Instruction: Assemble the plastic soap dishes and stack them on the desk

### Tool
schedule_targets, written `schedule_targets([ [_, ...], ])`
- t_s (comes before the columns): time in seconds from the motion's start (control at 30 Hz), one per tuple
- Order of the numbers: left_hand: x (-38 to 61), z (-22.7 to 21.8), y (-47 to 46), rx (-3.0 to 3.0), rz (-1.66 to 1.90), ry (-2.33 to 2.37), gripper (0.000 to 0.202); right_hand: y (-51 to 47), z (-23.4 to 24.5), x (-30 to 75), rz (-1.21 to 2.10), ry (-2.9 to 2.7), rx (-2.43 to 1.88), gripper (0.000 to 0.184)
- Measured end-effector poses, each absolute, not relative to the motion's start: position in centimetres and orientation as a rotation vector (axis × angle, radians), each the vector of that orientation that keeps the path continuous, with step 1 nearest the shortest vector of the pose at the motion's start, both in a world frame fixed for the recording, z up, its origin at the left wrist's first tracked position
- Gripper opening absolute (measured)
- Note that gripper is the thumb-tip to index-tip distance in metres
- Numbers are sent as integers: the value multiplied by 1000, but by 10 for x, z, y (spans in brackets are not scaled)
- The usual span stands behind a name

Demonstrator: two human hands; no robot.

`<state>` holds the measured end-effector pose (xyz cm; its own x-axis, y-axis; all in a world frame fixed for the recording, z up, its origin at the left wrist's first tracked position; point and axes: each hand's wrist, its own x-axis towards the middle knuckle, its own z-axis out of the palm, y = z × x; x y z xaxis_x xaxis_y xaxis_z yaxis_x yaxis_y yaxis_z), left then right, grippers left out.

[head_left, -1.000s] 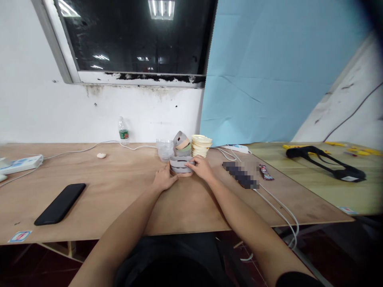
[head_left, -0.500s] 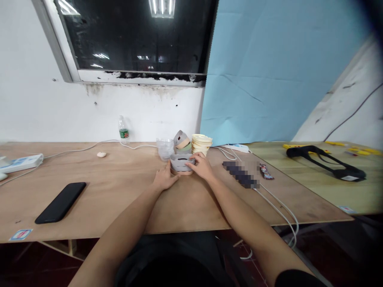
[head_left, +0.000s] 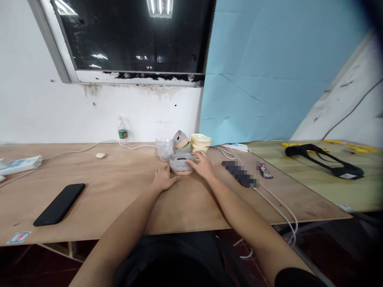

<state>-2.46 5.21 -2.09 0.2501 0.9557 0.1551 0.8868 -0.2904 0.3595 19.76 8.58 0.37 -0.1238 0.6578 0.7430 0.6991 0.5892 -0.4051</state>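
In the middle of the table, a low stack of grey bands [head_left: 180, 162] with a peach-coloured lower edge stands in front of me. They look like paper cup sleeves. My right hand [head_left: 203, 164] holds the stack's right side, thumb on the front and fingers at the top rim. Resting on the tabletop at its left is my left hand [head_left: 163, 178], thumb spread, fingertips close to the stack. Behind it leans another grey and peach sleeve [head_left: 180, 139]. Nested clear plastic cups [head_left: 164, 149] are at its left, and a pile of cream-coloured tubs or lids [head_left: 200, 140] at its right.
A black phone [head_left: 60, 204] lies at left, with a power strip [head_left: 22, 164] beyond. Near the wall stand a small bottle [head_left: 122, 130] and a white case [head_left: 101, 155]. At right are a blurred-out dark item [head_left: 241, 174], a snack wrapper [head_left: 265, 170], cables and a black frame [head_left: 326, 159].
My left hand's fingers have drawn back slightly from the stack's left side. The right hand stays at its right side. The whole view has shifted a little.
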Motion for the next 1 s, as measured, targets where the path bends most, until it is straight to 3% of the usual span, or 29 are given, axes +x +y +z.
schedule_targets([
  [0.17, -26, -24, 54, 2328, 513, 1740, 75, 86, 10, 205, -155, -1714, -1161, 32],
  [0.6, -27, -23, 53, 2316, 503, 1727, 74, 132, 28, 236, -204, -1486, -1363, 52],
  [0.83, -28, -21, 52, 2327, 487, 1714, 74, 148, 44, 239, -192, -1588, -1473, 29],
  [1.0, -28, -18, 49, 2322, 518, 1706, 70, 140, 43, 237, -210, -1546, -1381, 23],
])
